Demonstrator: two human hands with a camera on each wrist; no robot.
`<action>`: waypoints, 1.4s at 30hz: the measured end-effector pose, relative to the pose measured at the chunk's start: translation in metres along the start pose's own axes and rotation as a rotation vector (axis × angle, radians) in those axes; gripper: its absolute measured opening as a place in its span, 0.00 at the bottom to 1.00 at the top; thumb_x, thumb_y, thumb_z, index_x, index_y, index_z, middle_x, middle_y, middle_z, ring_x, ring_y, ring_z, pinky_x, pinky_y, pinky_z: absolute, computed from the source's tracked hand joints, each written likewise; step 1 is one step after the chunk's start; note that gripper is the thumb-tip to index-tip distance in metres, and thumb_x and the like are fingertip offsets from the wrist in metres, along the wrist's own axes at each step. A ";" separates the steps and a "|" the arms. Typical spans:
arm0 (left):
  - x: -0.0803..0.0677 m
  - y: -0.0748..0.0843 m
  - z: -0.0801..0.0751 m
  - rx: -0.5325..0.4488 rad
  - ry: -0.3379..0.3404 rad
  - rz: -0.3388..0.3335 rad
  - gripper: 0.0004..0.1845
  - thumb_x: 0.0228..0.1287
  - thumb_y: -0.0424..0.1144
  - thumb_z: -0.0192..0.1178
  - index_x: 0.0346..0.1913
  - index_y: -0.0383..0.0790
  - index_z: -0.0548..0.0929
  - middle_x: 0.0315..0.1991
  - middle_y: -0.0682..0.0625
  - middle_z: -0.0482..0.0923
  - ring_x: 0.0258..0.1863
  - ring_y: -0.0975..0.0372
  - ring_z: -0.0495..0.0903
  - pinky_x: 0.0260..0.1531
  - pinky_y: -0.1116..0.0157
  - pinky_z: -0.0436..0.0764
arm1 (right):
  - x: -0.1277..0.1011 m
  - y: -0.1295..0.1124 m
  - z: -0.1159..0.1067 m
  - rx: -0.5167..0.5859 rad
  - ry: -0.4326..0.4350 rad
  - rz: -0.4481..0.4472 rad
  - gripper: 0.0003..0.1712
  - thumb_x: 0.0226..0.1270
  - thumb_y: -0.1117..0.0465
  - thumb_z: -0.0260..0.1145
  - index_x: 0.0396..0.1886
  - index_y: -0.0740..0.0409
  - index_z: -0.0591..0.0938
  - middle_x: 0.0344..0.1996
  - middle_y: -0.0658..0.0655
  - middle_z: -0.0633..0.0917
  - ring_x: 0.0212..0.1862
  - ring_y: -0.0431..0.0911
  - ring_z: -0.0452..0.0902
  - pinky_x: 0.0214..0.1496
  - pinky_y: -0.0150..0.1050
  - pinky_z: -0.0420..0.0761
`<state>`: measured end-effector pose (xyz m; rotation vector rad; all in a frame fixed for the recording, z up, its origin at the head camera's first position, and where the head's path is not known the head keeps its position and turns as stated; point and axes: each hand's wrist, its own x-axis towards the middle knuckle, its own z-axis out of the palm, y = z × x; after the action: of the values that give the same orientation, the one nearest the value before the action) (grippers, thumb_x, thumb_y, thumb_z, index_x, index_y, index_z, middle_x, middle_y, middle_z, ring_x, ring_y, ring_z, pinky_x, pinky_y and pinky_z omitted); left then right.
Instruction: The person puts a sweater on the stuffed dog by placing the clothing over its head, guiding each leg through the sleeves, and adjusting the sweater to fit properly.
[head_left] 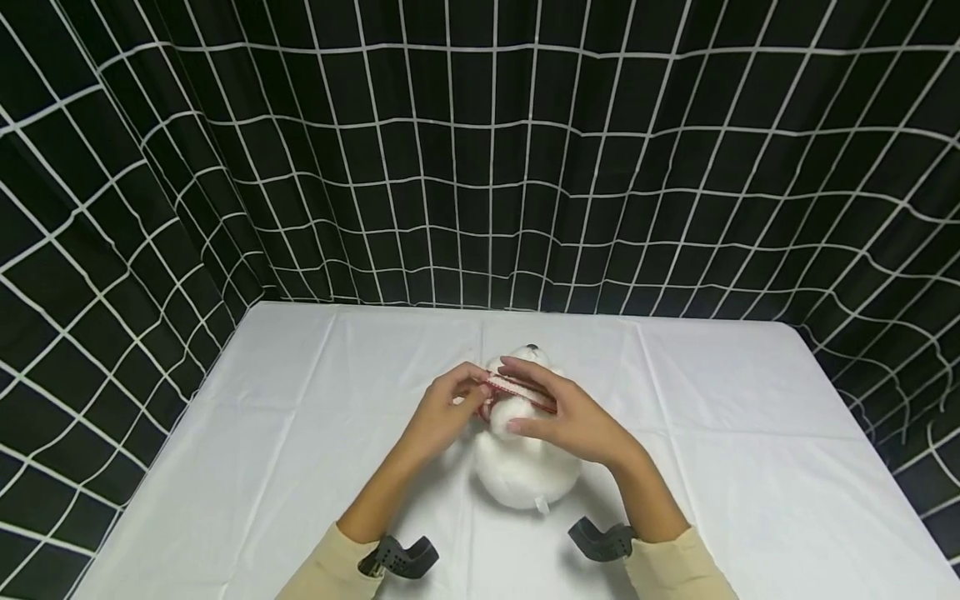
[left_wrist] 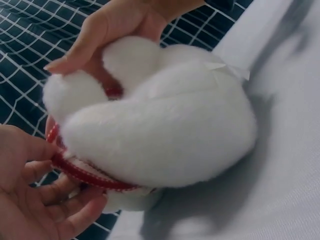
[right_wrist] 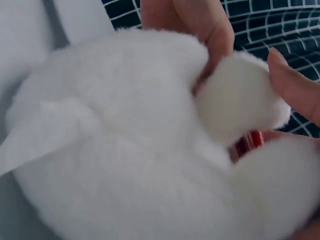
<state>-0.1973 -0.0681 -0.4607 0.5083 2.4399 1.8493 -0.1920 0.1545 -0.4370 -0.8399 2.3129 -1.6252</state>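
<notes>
A white plush toy (head_left: 525, 467) lies in the middle of the white-covered table (head_left: 300, 400), its black nose (head_left: 532, 347) pointing away from me. A red ribbon with white edging (head_left: 517, 388) runs round its neck. My left hand (head_left: 442, 412) pinches the ribbon's left end between thumb and fingers; in the left wrist view the ribbon (left_wrist: 85, 175) lies across those fingers (left_wrist: 55, 200). My right hand (head_left: 558, 412) curls over the toy's upper body, fingers on the ribbon, thumb against the plush (right_wrist: 125, 150). A white tag (head_left: 540, 503) sticks out at the toy's near end.
A black curtain with a white grid (head_left: 480, 167) hangs behind and on both sides of the table. Black wrist mounts (head_left: 397, 557) sit on both beige sleeves near the table's front edge.
</notes>
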 end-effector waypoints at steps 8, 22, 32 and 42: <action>-0.003 0.007 -0.003 0.031 -0.041 0.059 0.06 0.76 0.36 0.56 0.49 0.44 0.82 0.45 0.50 0.85 0.47 0.60 0.82 0.43 0.58 0.84 | 0.006 -0.001 0.009 0.002 0.103 0.065 0.45 0.63 0.59 0.76 0.77 0.56 0.65 0.67 0.62 0.77 0.69 0.52 0.72 0.67 0.40 0.74; -0.013 0.031 -0.022 0.313 -0.208 0.317 0.04 0.70 0.36 0.63 0.43 0.44 0.86 0.41 0.54 0.83 0.45 0.62 0.79 0.46 0.61 0.80 | 0.018 -0.001 0.043 -0.355 0.499 0.142 0.28 0.52 0.66 0.77 0.56 0.62 0.85 0.42 0.58 0.90 0.47 0.53 0.86 0.51 0.50 0.82; -0.009 0.028 -0.022 0.232 -0.253 0.217 0.04 0.73 0.36 0.60 0.43 0.43 0.85 0.36 0.52 0.85 0.39 0.65 0.81 0.41 0.62 0.80 | 0.016 0.001 0.039 -0.513 0.490 0.090 0.19 0.55 0.67 0.74 0.49 0.61 0.88 0.43 0.59 0.89 0.47 0.56 0.83 0.50 0.53 0.80; -0.006 0.022 -0.026 0.258 -0.285 0.174 0.04 0.70 0.35 0.64 0.43 0.43 0.88 0.39 0.55 0.86 0.41 0.66 0.81 0.41 0.65 0.80 | 0.010 0.003 0.020 -0.424 0.302 0.061 0.35 0.51 0.63 0.82 0.61 0.61 0.82 0.49 0.60 0.88 0.52 0.53 0.84 0.55 0.50 0.81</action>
<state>-0.1921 -0.0893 -0.4338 0.9545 2.5101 1.3963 -0.1916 0.1340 -0.4453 -0.6192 2.9274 -1.3306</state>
